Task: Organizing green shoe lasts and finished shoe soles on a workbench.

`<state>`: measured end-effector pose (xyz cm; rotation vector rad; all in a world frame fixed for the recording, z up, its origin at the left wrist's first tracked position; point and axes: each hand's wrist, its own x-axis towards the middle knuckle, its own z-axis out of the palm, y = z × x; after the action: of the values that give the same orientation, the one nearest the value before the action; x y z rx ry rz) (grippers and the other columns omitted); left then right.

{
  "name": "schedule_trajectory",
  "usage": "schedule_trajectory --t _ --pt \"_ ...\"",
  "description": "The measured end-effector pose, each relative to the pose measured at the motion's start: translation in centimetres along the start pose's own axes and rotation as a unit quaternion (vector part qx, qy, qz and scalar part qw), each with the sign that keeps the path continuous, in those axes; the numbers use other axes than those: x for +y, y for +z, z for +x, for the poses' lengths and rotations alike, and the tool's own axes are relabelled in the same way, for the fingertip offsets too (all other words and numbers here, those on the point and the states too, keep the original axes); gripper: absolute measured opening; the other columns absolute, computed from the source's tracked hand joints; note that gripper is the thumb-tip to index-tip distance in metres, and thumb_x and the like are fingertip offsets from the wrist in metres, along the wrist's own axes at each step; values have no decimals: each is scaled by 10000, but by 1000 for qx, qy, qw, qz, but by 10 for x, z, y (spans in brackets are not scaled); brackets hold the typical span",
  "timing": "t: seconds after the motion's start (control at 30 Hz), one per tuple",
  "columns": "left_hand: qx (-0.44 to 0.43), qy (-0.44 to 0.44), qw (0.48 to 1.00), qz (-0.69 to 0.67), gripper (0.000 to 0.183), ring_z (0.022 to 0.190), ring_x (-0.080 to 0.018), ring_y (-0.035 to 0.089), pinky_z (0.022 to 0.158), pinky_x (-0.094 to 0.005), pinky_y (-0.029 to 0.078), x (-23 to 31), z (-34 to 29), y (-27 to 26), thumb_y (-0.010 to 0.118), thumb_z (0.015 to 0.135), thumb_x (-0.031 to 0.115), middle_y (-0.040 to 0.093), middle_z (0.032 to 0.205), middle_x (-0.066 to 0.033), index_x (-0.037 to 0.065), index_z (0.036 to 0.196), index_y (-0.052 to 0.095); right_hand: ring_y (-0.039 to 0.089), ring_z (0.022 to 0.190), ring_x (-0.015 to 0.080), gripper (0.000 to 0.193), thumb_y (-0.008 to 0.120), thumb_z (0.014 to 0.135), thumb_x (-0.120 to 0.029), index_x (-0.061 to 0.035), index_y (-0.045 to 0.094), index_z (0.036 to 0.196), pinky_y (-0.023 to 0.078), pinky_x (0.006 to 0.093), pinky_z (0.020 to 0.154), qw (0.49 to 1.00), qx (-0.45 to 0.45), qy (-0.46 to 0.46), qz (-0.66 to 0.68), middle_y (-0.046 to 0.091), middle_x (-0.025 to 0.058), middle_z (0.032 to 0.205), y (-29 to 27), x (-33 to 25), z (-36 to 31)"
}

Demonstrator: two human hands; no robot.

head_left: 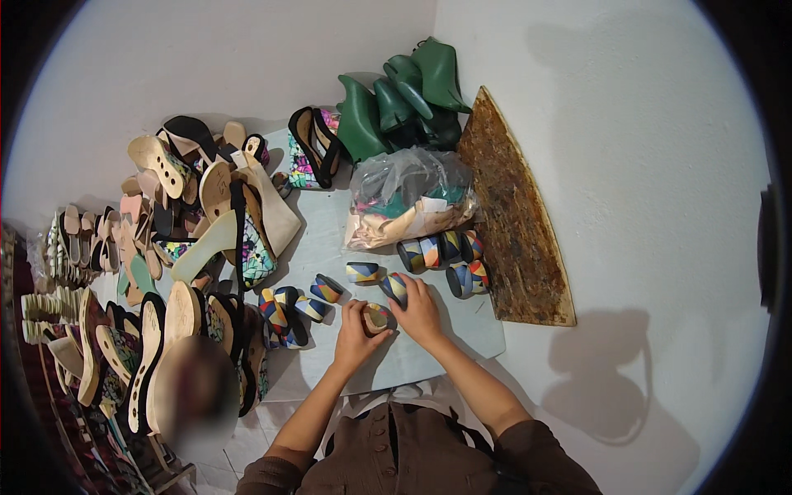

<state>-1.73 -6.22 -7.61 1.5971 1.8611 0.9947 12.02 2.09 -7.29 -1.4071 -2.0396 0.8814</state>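
Observation:
My left hand (pixel 357 334) is closed around a small rounded piece (pixel 376 318) that looks like a shoe heel, its beige end facing up. Just right of it, my right hand (pixel 418 312) grips another heel (pixel 395 288), covered in a multicoloured geometric pattern. Beyond my hands lies a matching patterned heel (pixel 362 272). To the left are two more, a tilted heel (pixel 326 288) and a lighter-looking heel (pixel 310 308), beside a small heap of patterned heels (pixel 281 316). Another group of patterned heels (pixel 441 252) sits past my right hand.
A clear plastic bag (pixel 411 202) of pieces lies at the table's far side, with green shoe lasts (pixel 361 120) behind it. A worn brown board (pixel 520 235) leans on the right wall. Many wedge shoes and soles (pixel 186 309) crowd the left. The pale tabletop (pixel 429 363) ends near my body.

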Motion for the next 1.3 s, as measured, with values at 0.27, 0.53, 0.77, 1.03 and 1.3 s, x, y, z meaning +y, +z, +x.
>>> schedule_trajectory --t 0.27,0.53,0.77,1.03,1.3 --pt "-70 -8 997 -42 742 1043 -334 495 877 -369 440 11 2 -3 820 573 158 434 1161 -174 8 1180 421 557 908 253 439 683 743 -121 -40 502 1135 476 323 705 983 63 34 167 533 127 1027 -10 29 -45" --pt "-100 42 993 -36 711 1047 -352 503 885 -387 430 19 0 5 801 568 142 478 1162 -171 25 1166 435 528 1008 186 599 596 810 -10 -33 266 1309 503 334 791 932 -21 78 353 475 135 1144 -19 56 -71" --pt "-93 93 991 9 721 1074 -369 492 893 -387 443 27 -4 2 767 578 68 455 1170 -200 16 1203 410 532 994 151 569 574 868 -168 14 269 1312 501 281 737 756 -142 258 584 499 115 1116 -24 37 -67" --pt "-104 83 991 32 739 1044 -359 511 848 -374 474 41 0 6 772 600 64 426 1190 -198 0 1238 405 592 848 377 632 593 843 -348 48 327 1258 470 381 752 965 6 157 208 564 209 1002 -26 20 -60" --pt "-97 138 986 6 707 1059 -386 492 873 -394 450 35 36 37 732 625 58 409 1206 -210 -43 1236 392 524 942 368 407 512 881 -276 23 492 1156 433 446 791 974 121 -1 -190 503 206 1063 -41 18 -42"
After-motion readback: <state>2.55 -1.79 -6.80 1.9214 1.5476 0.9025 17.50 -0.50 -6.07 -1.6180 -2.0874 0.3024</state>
